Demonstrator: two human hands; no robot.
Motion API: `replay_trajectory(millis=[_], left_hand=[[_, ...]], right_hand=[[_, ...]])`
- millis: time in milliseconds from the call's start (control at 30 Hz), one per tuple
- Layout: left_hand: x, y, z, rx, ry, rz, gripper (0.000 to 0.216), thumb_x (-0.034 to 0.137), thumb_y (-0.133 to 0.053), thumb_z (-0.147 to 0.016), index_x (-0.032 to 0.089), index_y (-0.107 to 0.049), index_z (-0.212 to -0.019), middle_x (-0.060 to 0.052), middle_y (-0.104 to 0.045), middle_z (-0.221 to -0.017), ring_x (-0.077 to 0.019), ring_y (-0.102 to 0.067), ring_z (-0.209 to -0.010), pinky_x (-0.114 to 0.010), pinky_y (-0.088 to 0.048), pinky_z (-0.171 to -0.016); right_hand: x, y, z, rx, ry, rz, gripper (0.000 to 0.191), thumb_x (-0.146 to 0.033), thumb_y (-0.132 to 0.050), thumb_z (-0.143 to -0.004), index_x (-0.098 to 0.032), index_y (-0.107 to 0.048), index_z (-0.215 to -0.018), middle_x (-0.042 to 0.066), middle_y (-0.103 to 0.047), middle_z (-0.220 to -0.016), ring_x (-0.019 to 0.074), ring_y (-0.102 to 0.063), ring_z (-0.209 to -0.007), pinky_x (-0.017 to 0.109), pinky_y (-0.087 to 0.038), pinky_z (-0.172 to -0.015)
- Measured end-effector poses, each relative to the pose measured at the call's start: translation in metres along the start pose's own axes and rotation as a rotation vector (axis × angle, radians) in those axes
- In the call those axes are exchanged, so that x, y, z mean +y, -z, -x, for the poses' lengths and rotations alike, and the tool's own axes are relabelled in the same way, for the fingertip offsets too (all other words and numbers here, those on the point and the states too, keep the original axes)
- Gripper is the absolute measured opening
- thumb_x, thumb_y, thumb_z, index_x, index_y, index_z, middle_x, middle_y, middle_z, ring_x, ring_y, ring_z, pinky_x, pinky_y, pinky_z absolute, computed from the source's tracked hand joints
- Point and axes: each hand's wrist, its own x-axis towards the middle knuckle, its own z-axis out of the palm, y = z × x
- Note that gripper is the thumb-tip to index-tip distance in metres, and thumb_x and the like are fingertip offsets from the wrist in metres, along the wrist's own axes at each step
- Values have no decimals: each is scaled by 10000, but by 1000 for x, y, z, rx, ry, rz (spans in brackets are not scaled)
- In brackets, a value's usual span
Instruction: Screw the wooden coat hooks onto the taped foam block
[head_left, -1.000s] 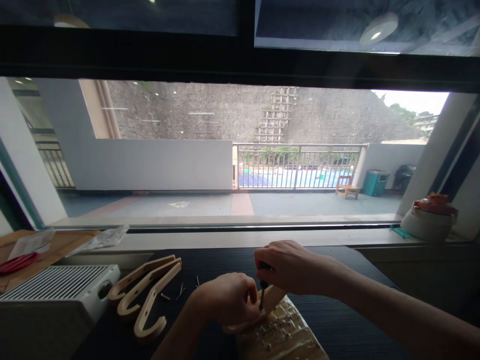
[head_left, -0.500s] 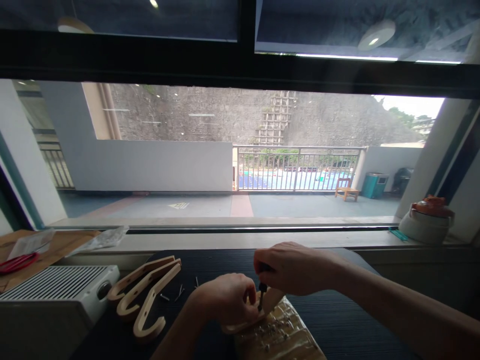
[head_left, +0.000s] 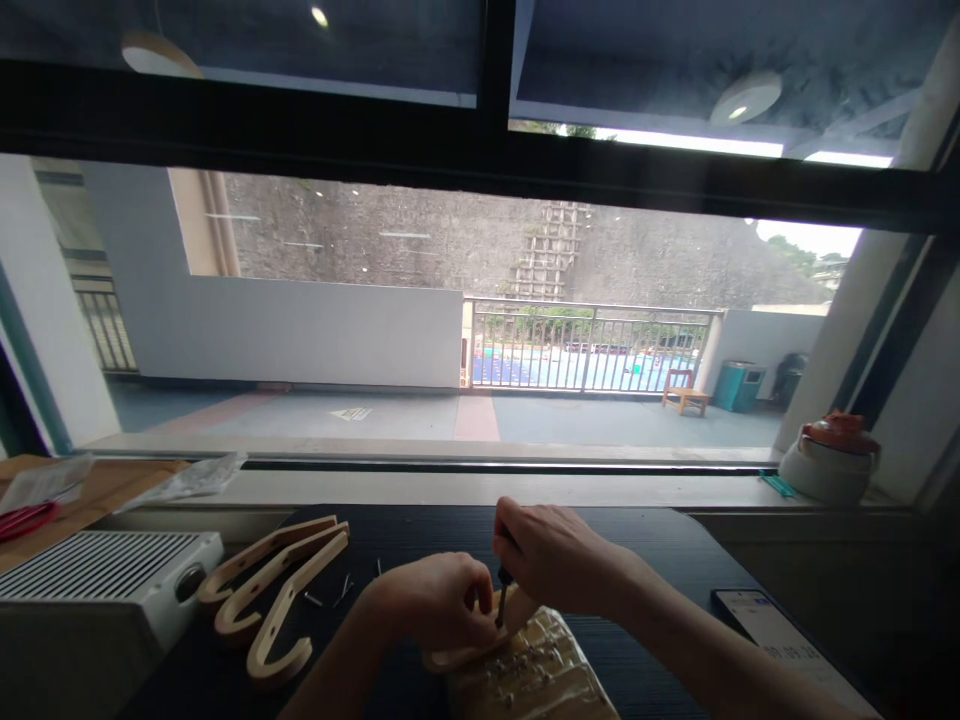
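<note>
My right hand [head_left: 551, 555] is closed round the handle of a screwdriver [head_left: 503, 598], whose dark shaft points down. Its tip meets a pale wooden hook [head_left: 517, 612] lying across a block wrapped in clear plastic [head_left: 540, 675]. With fingers curled, my left hand [head_left: 442, 600] presses on the same hook beside the tip. Whether a screw sits under the tip, I cannot make out. Several screw heads dot the top of the wrapped block. Left of my left hand, three more wooden hooks [head_left: 289, 600] lie side by side on the dark table, with loose screws [head_left: 343, 588] near them.
A white ribbed box [head_left: 112, 580] stands at the left, with red-handled scissors [head_left: 28, 520] and plastic bags [head_left: 187, 480] behind. A phone [head_left: 780, 635] lies at the table's right. On the windowsill sit a round pot [head_left: 829, 462] and a small green item [head_left: 776, 485].
The whole view has tilted and shifted, bringing the phone into sight at the right. My right hand has turned slightly on the screwdriver; my left hand keeps its hold on the hook.
</note>
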Motion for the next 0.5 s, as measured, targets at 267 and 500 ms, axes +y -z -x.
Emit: replay_trajectory(millis=[267,500], left_hand=[[-15,-4,28,77,-72,329,410,377,-641,-656,182,-618,-1015,-3,-603,-816,-111,-483,-660,-196,-371,-568],[-37,-73,17,642,-155,877,568,520,-716,-521,175,-589,-955,-44,-617,-865,-115,-526,-593,-237,-419,-574]], right_hand=[[-8,-4,2,42,-32,26,156,-249,-336,-874,-188,-479,-880,32,-648,-708,149,-576,-585,279,-198,-487],[-18,-5,5,105,-89,20,156,-201,-345,-851,-172,-498,-846,58,-645,-670,172,-589,-566,295,-171,-479]])
